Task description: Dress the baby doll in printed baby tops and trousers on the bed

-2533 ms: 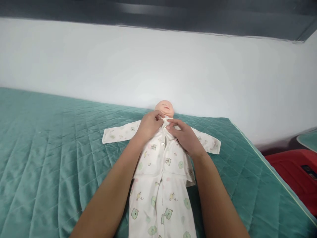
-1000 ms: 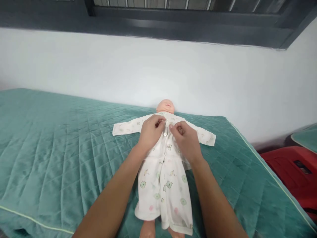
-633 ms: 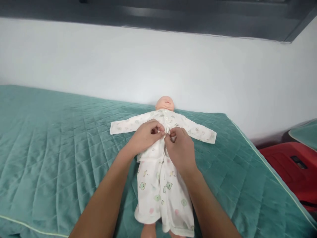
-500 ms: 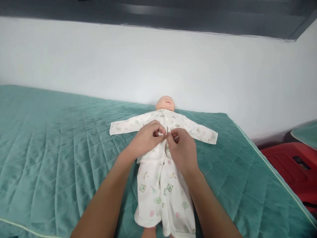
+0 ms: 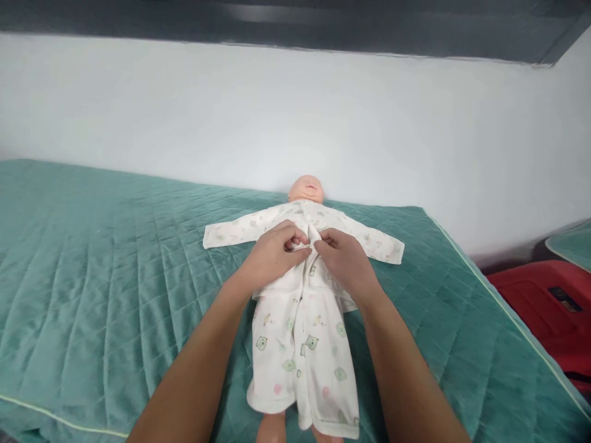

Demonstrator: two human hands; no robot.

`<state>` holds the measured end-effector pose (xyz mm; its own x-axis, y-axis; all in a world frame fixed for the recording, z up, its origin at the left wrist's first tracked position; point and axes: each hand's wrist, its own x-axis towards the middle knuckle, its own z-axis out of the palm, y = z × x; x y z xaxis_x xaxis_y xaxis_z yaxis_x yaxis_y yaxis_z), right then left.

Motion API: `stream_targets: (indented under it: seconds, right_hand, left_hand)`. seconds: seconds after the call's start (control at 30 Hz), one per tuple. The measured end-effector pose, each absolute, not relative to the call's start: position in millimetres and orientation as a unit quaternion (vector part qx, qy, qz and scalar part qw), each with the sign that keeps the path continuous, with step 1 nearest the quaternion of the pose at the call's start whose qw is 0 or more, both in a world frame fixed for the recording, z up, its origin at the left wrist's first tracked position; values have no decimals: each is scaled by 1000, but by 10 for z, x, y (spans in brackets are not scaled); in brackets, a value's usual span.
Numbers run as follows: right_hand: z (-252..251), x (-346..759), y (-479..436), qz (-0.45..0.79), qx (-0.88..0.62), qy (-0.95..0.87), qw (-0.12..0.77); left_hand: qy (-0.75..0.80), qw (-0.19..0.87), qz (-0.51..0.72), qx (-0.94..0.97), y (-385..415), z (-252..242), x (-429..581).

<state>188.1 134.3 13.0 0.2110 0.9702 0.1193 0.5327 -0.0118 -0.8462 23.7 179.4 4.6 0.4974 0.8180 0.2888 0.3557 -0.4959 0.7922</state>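
A baby doll (image 5: 306,188) lies on its back, head toward the wall, dressed in a white patterned baby shirt (image 5: 249,226) and matching trousers (image 5: 273,344). Both sleeves spread out sideways. At the chest, my left hand (image 5: 279,251) pinches one front edge of the shirt between thumb and fingers. My right hand (image 5: 344,255) grips the opposite front edge, slightly apart from the left. A button shows near the collar; any button under my fingers is hidden. The doll's feet stick out below the trouser legs.
A green quilted cover (image 5: 138,283) spreads under the doll, with a pale piped edge at the right. Behind it rises a white wall (image 5: 258,117) with a dark beam (image 5: 295,27) above. A red plastic object (image 5: 545,307) stands beyond the right edge.
My right hand has moved a little to the right, away from my left, drawing the shirt's edge with it. My left hand stays at the chest.
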Motion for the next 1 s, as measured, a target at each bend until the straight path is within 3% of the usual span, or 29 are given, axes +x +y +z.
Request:
stream_targets:
  seconds: [0.13, 0.5, 1.0]
  right_hand:
    - [154, 1933, 1307, 311, -634, -561, 433]
    - [121, 1868, 1260, 363, -551, -585, 471]
    - [51, 1979, 1259, 382, -554, -597, 437]
  left_hand:
    - [364, 340, 352, 792, 1777, 56, 243]
    - [311, 506, 361, 719, 1784, 127, 112]
    - [363, 476, 363, 714, 1763, 95, 182]
